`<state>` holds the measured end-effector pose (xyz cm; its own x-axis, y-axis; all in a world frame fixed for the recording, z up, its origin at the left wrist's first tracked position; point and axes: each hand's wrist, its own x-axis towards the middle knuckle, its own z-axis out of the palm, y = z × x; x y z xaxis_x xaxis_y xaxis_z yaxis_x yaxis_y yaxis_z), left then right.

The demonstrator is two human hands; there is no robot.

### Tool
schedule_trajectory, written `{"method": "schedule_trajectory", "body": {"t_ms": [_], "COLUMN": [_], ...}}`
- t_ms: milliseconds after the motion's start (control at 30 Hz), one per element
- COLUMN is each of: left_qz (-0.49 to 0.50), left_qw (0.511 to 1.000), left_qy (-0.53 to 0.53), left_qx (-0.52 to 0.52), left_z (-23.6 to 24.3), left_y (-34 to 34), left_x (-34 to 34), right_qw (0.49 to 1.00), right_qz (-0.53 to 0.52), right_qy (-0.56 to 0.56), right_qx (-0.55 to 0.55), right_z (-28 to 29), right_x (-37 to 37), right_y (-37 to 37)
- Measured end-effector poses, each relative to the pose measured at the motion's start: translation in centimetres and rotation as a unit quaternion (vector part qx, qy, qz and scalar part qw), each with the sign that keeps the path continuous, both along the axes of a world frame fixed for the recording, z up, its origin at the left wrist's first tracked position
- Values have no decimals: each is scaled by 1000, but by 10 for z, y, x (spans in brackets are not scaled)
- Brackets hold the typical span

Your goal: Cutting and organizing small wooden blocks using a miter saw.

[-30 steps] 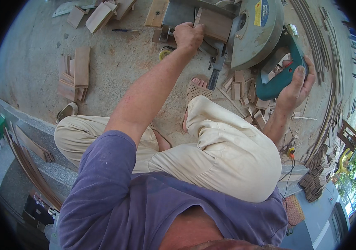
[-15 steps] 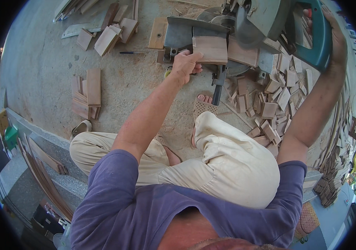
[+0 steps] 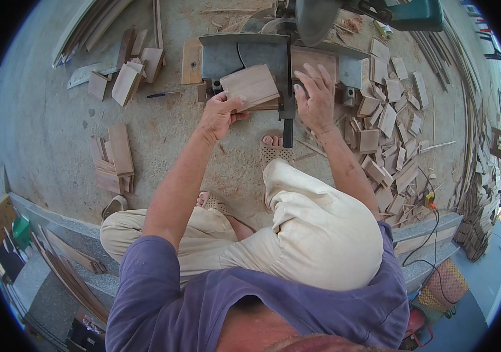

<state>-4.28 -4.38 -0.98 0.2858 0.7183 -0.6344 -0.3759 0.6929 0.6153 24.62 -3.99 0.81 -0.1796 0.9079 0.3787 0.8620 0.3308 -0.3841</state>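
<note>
My left hand [image 3: 221, 116] is closed on the near left edge of a short wooden board [image 3: 251, 86], thumb on top. The board lies tilted over the bed of a miter saw [image 3: 218, 56], left of its slot, with another wood edge showing beneath. Right of the slot, my right hand [image 3: 316, 98] reaches with fingers stretched and apart over the near edge of a second wooden piece [image 3: 315, 57]; whether it touches the piece I cannot tell. Above them the saw's round blade guard [image 3: 318, 20] and teal handle [image 3: 417, 16] are raised, with no hand on the handle.
Many wooden offcuts [image 3: 386, 120] are heaped right of the saw. A small board stack [image 3: 120, 149] and more pieces [image 3: 126, 82] lie to the left, near a pen [image 3: 162, 94]. A black cable [image 3: 436, 234] runs at the lower right. My sandalled foot [image 3: 274, 154] is beside the saw's front lever [image 3: 288, 132].
My right hand has let go of the saw handle and come down to the bed's right side. The saw head has risen. My left hand has shifted the board left and turned it.
</note>
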Motion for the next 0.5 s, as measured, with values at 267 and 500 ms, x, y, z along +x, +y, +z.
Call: {"method": "schedule_trajectory", "body": {"t_ms": [267, 500], "left_qz": [-16, -168], "left_qw": [998, 929], "left_qy": [47, 246], "left_qx": [36, 221], "left_z": [25, 55], "left_y": [-16, -40], "left_x": [-6, 20], "right_qw": [950, 730], "right_qz": [-251, -140], "right_qy": [-128, 546], "right_qx": [-135, -388], "right_z": [9, 32], "right_x": [2, -28], "right_y": [-10, -80]}}
